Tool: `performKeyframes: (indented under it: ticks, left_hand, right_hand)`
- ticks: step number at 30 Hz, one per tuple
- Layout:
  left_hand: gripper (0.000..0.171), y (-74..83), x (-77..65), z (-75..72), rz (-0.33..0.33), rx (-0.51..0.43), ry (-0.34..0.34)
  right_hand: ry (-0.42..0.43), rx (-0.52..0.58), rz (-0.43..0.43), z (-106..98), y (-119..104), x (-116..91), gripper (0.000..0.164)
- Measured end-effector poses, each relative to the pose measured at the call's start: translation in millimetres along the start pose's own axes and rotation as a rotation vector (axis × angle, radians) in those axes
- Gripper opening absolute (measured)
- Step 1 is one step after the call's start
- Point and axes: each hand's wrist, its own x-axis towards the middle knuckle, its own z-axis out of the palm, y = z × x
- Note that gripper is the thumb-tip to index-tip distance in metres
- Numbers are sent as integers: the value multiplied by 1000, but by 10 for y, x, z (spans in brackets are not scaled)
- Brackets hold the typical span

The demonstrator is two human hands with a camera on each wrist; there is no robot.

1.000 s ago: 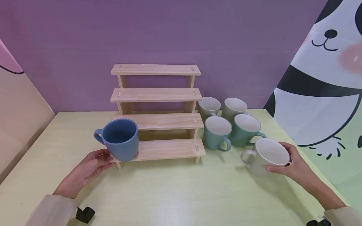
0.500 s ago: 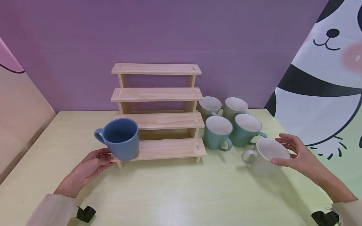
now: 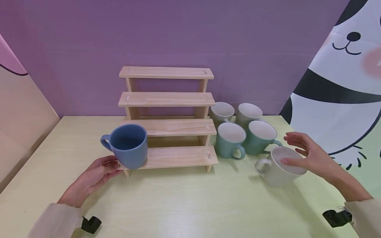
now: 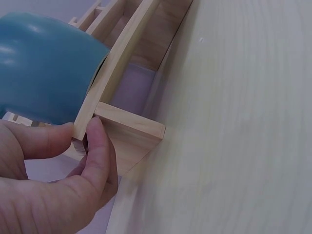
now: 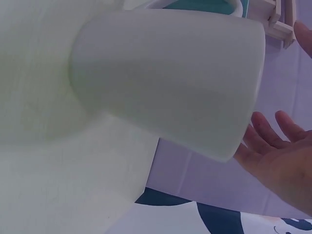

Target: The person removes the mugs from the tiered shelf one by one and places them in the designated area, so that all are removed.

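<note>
A blue mug [image 3: 130, 147] stands on the left end of the lowest step of a wooden stepped rack [image 3: 181, 157]. Just below it, my left hand [image 3: 95, 177] pinches the corner of that step between thumb and fingers, as the left wrist view shows on the board [image 4: 114, 73]. On the right, a white mug [image 3: 276, 175] stands upright on the table, its handle pointing left. Over its rim hovers my right hand [image 3: 315, 158], fingers spread and apart from the mug [image 5: 165, 78] in the right wrist view.
Two green mugs [image 3: 229, 140] [image 3: 257, 142] stand right of the rack. Behind them are two greyish mugs [image 3: 220, 114] [image 3: 245, 115] close to the purple wall [image 3: 166, 33]. The pale table [image 3: 178, 205] ends at the right beside a panda picture [image 3: 336, 122].
My right hand has let go of the white mug and lifted above its rim, the fingers spreading. The white mug stays in place. My left hand keeps its pinch on the rack.
</note>
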Motion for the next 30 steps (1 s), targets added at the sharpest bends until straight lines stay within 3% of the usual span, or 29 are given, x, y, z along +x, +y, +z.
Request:
performKeyframes:
  ticks: [10,30]
  left_hand:
    - [49,-15,0,5,20,-26,8]
    - [50,-2,-7,17,-8,-32,39]
  right_hand:
    - [-28,40,-71,47,-159,161,69]
    - [-114,77,-93,267,-656,508,78]
